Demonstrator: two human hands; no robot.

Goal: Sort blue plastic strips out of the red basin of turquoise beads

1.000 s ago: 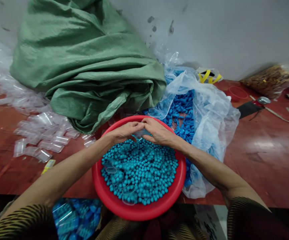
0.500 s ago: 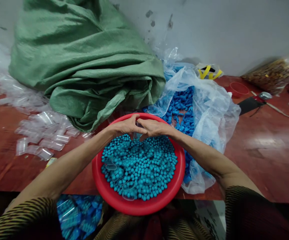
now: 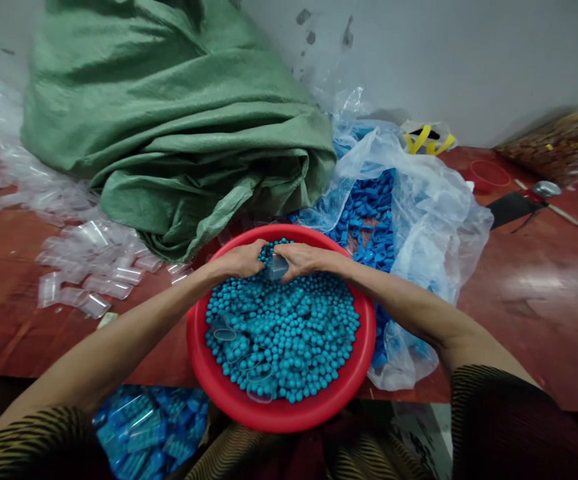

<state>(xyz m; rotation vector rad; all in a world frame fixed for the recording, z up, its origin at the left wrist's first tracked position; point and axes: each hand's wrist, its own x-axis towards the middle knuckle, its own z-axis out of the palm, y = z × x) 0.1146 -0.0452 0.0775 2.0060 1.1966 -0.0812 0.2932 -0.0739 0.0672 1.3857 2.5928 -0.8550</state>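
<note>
A round red basin (image 3: 366, 353) holds a heap of small blue beads (image 3: 293, 333), with a few clear plastic tubes (image 3: 225, 333) half sunk among them. At the far side of the basin, my right hand (image 3: 303, 259) grips a clear plastic container (image 3: 277, 268) between thumb and fingers. My left hand (image 3: 245, 260) is just left of it, fingers curled in against the beads; its fingertips are partly hidden, so what they hold cannot be made out. Beads lie between the two hands.
Clear plastic tubes (image 3: 101, 250) lie scattered on the red table (image 3: 533, 320) at left. A large green sack (image 3: 189, 127) rises behind the basin. Blue plastic pieces (image 3: 371, 207) spill from a clear bag (image 3: 433, 220) at right. A bag of filled tubes (image 3: 151, 430) sits below the table edge.
My hands, fingers meeting over the far rim before, have moved slightly apart. The left fingers now reach down at the beads, and the clear container in my right hand shows more plainly.
</note>
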